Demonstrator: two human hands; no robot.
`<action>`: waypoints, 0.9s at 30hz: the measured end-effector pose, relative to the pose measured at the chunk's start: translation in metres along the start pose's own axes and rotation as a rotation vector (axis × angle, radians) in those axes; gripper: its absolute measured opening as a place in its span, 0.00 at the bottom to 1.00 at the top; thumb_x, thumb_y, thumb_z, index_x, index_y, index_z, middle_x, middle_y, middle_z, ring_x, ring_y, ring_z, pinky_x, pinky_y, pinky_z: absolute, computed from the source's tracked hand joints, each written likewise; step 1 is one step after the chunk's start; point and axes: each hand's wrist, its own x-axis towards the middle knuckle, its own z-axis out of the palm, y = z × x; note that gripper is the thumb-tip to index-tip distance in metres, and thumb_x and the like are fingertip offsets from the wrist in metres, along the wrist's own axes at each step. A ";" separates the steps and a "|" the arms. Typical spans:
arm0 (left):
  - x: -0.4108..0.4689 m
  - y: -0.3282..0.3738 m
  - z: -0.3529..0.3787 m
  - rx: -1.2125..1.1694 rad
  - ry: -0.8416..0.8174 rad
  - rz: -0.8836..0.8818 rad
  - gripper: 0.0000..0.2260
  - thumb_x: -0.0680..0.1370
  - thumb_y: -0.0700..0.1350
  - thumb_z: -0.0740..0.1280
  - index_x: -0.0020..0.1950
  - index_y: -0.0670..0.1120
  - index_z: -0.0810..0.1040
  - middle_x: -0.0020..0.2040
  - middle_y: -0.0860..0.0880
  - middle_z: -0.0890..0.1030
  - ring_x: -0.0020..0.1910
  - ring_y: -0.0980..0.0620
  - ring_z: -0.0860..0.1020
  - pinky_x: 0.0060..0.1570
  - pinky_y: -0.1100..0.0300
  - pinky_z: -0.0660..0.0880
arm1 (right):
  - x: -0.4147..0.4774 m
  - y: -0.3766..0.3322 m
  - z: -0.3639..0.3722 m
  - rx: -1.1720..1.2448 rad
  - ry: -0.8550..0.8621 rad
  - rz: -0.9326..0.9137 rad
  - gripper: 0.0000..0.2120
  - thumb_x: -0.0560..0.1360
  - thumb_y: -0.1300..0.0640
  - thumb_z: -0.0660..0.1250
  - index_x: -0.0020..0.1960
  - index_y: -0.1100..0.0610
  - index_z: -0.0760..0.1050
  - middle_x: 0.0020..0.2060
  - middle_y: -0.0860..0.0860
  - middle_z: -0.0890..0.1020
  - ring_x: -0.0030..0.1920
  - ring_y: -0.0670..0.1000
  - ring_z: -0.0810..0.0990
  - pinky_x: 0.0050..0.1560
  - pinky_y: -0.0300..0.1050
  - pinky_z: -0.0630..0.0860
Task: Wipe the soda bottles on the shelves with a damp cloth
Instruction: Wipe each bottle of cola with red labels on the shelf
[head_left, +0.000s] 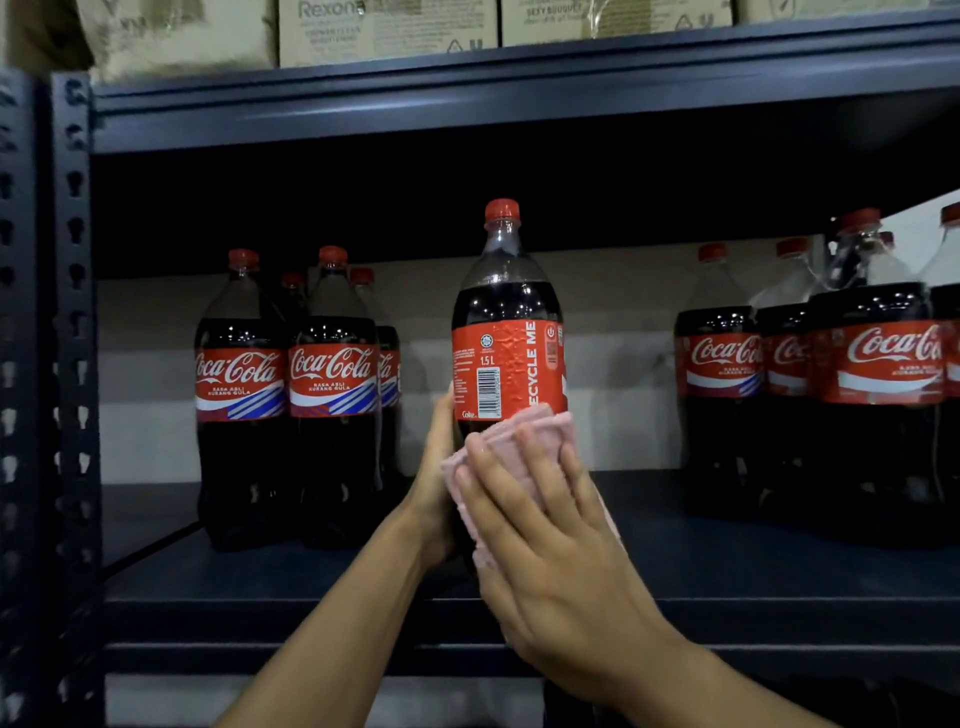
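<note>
A 1.5 L cola bottle (506, 332) with a red cap and red label stands upright in front of the dark shelf, its barcode side facing me. My left hand (434, 483) grips its lower left side from behind. My right hand (550, 530) presses a folded pink cloth (519, 431) flat against the bottle's lower front, fingers straight, just under the label. The bottle's base is hidden behind my hands.
Several cola bottles (291, 395) stand at the left of the shelf board (779, 577), and several more (831, 395) at the right. A perforated metal upright (72, 364) borders the left. Cardboard boxes (384, 26) sit on the shelf above.
</note>
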 end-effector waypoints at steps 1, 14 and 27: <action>-0.002 0.002 0.001 0.010 -0.011 -0.002 0.26 0.78 0.64 0.59 0.51 0.46 0.88 0.50 0.43 0.88 0.48 0.48 0.87 0.59 0.50 0.79 | 0.005 0.002 -0.002 0.000 -0.006 -0.010 0.27 0.80 0.51 0.53 0.73 0.61 0.75 0.74 0.58 0.73 0.77 0.65 0.65 0.74 0.62 0.58; -0.009 0.002 0.023 0.105 0.064 0.017 0.37 0.81 0.74 0.51 0.63 0.48 0.86 0.57 0.39 0.87 0.55 0.42 0.86 0.56 0.46 0.82 | 0.137 0.085 -0.017 0.441 0.029 0.331 0.27 0.80 0.50 0.54 0.79 0.48 0.67 0.80 0.47 0.65 0.82 0.52 0.53 0.78 0.53 0.49; 0.010 0.000 0.006 0.020 -0.045 -0.025 0.34 0.84 0.68 0.50 0.61 0.44 0.86 0.57 0.43 0.86 0.54 0.48 0.85 0.63 0.52 0.79 | -0.018 0.007 0.004 0.087 -0.053 0.013 0.29 0.80 0.51 0.59 0.79 0.59 0.65 0.80 0.56 0.63 0.81 0.66 0.56 0.74 0.71 0.63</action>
